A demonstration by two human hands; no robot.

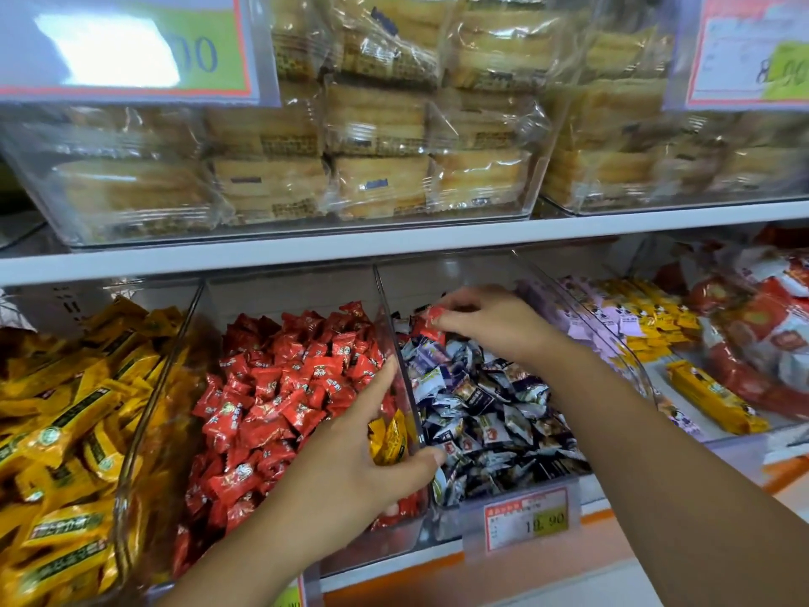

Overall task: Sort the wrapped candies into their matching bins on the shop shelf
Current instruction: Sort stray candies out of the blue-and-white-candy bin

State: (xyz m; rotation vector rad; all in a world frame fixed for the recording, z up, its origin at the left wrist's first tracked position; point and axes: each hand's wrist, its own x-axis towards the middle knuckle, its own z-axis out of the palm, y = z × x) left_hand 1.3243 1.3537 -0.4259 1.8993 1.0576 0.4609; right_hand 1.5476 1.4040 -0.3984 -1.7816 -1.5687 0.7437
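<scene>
Clear bins sit side by side on the lower shelf. One bin (131, 475) holds yellow candies (65, 431), the middle bin (394, 545) holds red candies (284, 387), and another bin (630, 357) holds dark blue and white candies (490, 409). My right hand (486, 317) is at the back of the dark-candy bin and pinches a red candy (433, 315). My left hand (372, 457) is in the front right corner of the red bin, its fingers curled round a yellow candy (387, 435), thumb over the divider wall.
Farther right lie purple and yellow packets (634, 313) and red-and-white bags (753, 343). A price tag (527, 516) hangs on the shelf front. The upper shelf (394, 245) carries clear tubs of wrapped biscuits (306, 168) close overhead.
</scene>
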